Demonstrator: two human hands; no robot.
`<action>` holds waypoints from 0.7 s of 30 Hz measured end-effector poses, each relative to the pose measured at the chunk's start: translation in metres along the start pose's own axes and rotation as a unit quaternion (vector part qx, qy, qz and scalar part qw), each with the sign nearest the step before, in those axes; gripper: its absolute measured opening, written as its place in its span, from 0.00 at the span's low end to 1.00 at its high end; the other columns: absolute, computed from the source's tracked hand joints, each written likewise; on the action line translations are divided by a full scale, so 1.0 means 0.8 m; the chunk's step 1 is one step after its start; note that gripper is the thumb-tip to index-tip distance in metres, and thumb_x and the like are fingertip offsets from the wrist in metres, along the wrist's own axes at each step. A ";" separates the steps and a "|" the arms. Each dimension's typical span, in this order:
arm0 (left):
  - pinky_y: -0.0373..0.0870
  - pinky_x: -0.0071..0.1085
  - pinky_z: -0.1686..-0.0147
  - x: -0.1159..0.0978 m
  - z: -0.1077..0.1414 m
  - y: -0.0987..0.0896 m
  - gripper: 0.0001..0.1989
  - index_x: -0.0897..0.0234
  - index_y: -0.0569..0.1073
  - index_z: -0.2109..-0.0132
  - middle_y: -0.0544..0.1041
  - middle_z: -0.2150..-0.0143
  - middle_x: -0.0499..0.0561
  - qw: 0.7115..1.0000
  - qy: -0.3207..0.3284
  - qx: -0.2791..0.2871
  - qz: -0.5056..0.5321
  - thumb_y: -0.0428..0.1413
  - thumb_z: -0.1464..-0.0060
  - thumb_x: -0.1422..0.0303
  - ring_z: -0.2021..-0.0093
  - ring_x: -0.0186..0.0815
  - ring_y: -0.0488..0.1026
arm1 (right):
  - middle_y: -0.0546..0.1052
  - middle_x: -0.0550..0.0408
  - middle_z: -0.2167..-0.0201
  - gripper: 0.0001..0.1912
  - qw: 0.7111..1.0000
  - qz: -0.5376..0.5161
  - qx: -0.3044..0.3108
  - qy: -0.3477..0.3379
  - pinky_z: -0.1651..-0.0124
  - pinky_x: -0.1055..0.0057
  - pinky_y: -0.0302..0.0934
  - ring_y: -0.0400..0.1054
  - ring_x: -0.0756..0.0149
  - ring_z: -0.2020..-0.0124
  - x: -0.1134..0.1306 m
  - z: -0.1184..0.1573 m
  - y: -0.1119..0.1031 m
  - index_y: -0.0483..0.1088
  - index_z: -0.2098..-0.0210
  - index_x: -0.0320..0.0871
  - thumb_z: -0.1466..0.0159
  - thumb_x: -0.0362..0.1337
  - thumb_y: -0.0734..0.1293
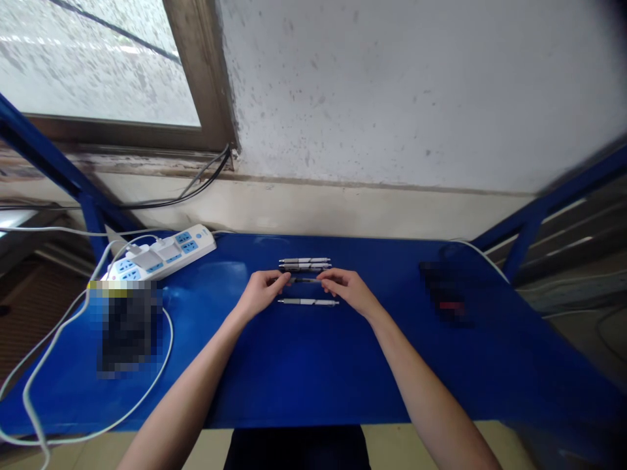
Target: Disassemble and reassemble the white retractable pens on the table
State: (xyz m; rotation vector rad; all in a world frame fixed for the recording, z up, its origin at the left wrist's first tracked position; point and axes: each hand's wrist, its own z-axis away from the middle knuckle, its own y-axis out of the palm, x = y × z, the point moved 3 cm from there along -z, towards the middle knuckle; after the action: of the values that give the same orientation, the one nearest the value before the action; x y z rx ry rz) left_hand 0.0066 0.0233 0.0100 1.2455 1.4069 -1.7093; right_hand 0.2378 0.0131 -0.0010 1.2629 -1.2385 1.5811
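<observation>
Two hands meet over the blue surface (294, 372): the fingers (280, 279) of the left hand (261, 295) and of the right hand (343, 291) pinch opposite ends of a slim dark pen (304, 280), held level between them. Two silver-and-white pens (304, 263) lie side by side just beyond it, and a white pen (308, 302) lies just nearer, beside both hands. Farther left sit a white power strip (161, 253) with white cables (172, 343) and a pixelated object (128, 329). A blurred dark object (445, 294) lies well off to the right.
</observation>
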 end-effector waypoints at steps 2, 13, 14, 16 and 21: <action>0.53 0.26 0.78 0.000 0.000 0.001 0.26 0.67 0.77 0.71 0.68 0.80 0.47 1.000 -0.004 0.011 -0.007 0.50 0.44 0.49 0.79 0.30 0.61 | 0.74 0.54 0.74 0.14 1.000 -0.009 0.009 0.001 0.73 0.72 0.58 0.67 0.67 0.73 0.001 0.000 0.006 0.76 0.62 0.43 0.41 0.46 0.68; 0.60 0.25 0.74 -0.009 0.001 0.003 0.20 0.65 0.75 0.56 0.74 0.70 0.49 0.997 0.029 0.023 0.062 0.53 0.45 0.54 0.74 0.31 0.66 | 0.74 0.54 0.76 0.16 0.997 -0.077 0.006 0.018 0.75 0.72 0.58 0.66 0.69 0.76 -0.001 -0.001 0.006 0.76 0.65 0.41 0.40 0.48 0.66; 0.59 0.25 0.76 -0.007 0.000 0.002 0.20 0.66 0.76 0.59 0.73 0.74 0.48 0.999 0.021 0.013 0.047 0.51 0.43 0.53 0.76 0.31 0.64 | 0.74 0.54 0.76 0.16 0.997 -0.078 0.004 0.017 0.75 0.72 0.58 0.66 0.69 0.76 0.000 -0.001 0.006 0.76 0.65 0.41 0.40 0.48 0.67; 0.57 0.26 0.77 -0.004 0.000 0.000 0.24 0.67 0.76 0.68 0.70 0.79 0.47 1.000 0.010 0.005 0.015 0.47 0.41 0.51 0.78 0.30 0.62 | 0.74 0.54 0.76 0.16 0.997 -0.079 0.003 0.015 0.74 0.72 0.58 0.67 0.69 0.76 -0.001 -0.002 0.005 0.76 0.65 0.41 0.40 0.48 0.67; 0.53 0.25 0.79 -0.007 0.001 -0.001 0.20 0.66 0.76 0.63 0.68 0.79 0.45 0.999 0.030 0.033 0.020 0.51 0.44 0.52 0.79 0.29 0.60 | 0.74 0.54 0.76 0.16 0.997 -0.078 -0.005 0.019 0.75 0.72 0.58 0.66 0.69 0.77 -0.005 -0.003 0.000 0.76 0.65 0.41 0.40 0.48 0.67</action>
State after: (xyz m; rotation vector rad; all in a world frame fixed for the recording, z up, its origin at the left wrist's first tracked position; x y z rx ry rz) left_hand 0.0080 0.0220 0.0154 1.3623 1.3609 -1.7174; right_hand 0.2385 0.0155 -0.0051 1.2854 -1.0956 1.4779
